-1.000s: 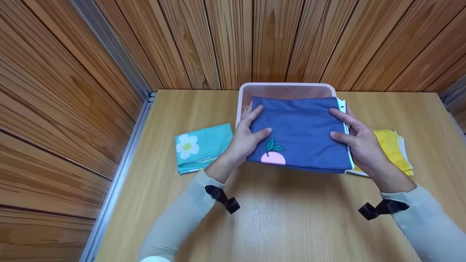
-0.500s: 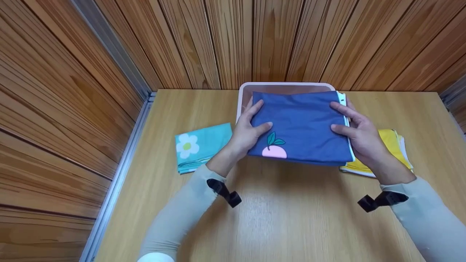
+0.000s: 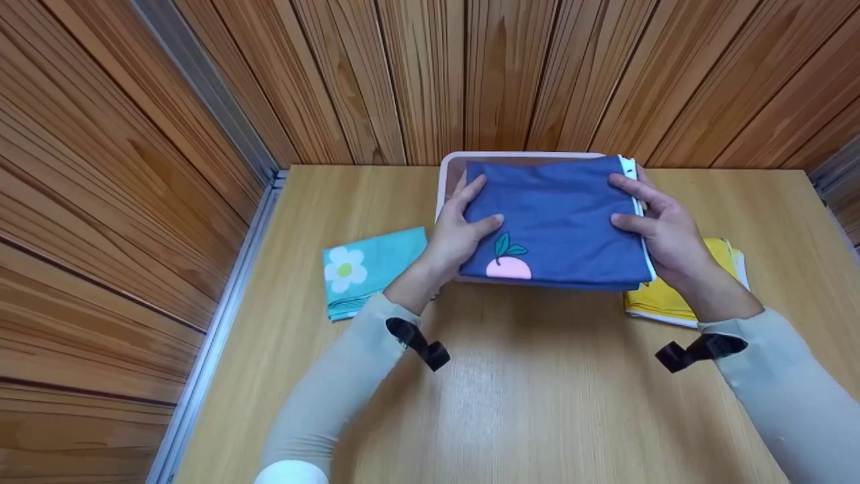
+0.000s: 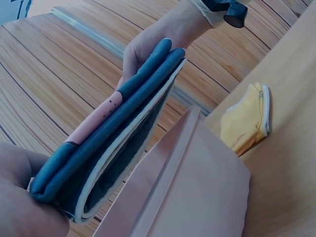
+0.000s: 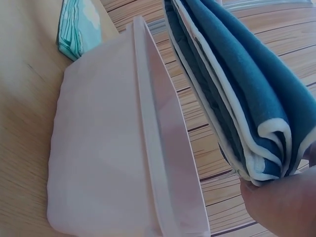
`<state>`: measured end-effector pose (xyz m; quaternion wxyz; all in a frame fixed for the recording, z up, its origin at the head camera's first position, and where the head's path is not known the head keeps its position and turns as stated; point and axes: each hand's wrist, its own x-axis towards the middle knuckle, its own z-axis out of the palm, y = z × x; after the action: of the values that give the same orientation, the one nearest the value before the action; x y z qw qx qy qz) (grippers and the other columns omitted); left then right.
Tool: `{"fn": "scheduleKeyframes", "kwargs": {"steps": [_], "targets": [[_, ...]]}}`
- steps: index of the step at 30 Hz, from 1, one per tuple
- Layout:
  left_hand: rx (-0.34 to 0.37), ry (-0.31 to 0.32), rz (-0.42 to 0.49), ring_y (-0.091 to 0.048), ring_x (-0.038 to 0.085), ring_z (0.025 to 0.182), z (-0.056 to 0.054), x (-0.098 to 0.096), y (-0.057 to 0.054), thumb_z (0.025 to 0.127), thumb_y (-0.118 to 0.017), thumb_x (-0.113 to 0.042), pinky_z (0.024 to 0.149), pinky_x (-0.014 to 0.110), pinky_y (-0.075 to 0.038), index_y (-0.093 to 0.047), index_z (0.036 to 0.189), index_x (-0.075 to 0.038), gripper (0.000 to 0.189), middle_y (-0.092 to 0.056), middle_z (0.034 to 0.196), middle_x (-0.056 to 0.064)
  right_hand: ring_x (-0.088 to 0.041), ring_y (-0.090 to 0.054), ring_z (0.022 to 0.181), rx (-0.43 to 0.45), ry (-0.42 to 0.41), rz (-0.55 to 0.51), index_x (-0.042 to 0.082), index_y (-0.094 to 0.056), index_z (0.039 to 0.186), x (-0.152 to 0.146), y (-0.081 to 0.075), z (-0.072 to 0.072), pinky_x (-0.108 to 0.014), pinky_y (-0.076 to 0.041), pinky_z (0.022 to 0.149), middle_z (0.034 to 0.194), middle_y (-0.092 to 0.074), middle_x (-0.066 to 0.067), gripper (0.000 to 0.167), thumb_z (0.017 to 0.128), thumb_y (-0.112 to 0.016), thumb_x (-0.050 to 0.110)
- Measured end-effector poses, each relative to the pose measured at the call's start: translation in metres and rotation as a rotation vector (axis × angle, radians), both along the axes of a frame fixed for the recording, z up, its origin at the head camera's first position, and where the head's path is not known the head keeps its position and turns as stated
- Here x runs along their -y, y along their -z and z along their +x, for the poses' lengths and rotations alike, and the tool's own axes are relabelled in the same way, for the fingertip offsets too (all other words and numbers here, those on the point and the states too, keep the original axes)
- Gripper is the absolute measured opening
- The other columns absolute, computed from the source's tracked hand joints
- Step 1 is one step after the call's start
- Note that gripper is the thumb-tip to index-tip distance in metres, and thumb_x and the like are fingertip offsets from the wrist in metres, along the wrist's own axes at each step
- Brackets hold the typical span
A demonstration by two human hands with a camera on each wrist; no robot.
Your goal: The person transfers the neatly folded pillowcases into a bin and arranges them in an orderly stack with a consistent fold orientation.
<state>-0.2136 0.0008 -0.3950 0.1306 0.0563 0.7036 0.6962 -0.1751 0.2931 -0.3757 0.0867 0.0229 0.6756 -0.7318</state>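
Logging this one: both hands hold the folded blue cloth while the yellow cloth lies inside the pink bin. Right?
No: the yellow cloth lies on the table beside the pink bin, not inside it, as the left wrist view shows. The left hand and right hand do hold the folded blue cloth.

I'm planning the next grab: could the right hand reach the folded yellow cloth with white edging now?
Probably not yet: the right hand grips the folded blue fruit-print cloth, though the yellow cloth lies nearby, uncovered.
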Motion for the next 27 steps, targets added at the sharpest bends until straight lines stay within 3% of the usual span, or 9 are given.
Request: {"fn": "scheduleKeyframes", "kwargs": {"steps": [11,27], "targets": [[-0.006,-0.009,0.025,-0.013,0.019,0.156,-0.012,-0.002,-0.003,0.096,-0.065,0.000,0.123,0.029,-0.018,-0.037,0.158,-0.011,0.069,-0.009,0.172,-0.001,-0.014,0.015,0.155,-0.034,0.031,-0.015,0.010,-0.046,0.154,0.005,-0.004,-0.010,-0.028,-0.001,0.124,0.171,0.004,0.009,0.058,0.099,-0.057,-0.006],[0.012,-0.044,0.005,-0.015,0.022,0.156,-0.029,-0.007,-0.010,0.097,-0.064,0.000,0.124,0.033,-0.019,-0.037,0.158,-0.011,0.068,-0.013,0.171,0.002,-0.016,0.012,0.156,0.019,0.049,0.091,0.010,-0.040,0.157,0.006,-0.015,-0.029,-0.038,0.000,0.125,0.171,0.000,0.014,0.057,0.102,-0.052,-0.002]]}}
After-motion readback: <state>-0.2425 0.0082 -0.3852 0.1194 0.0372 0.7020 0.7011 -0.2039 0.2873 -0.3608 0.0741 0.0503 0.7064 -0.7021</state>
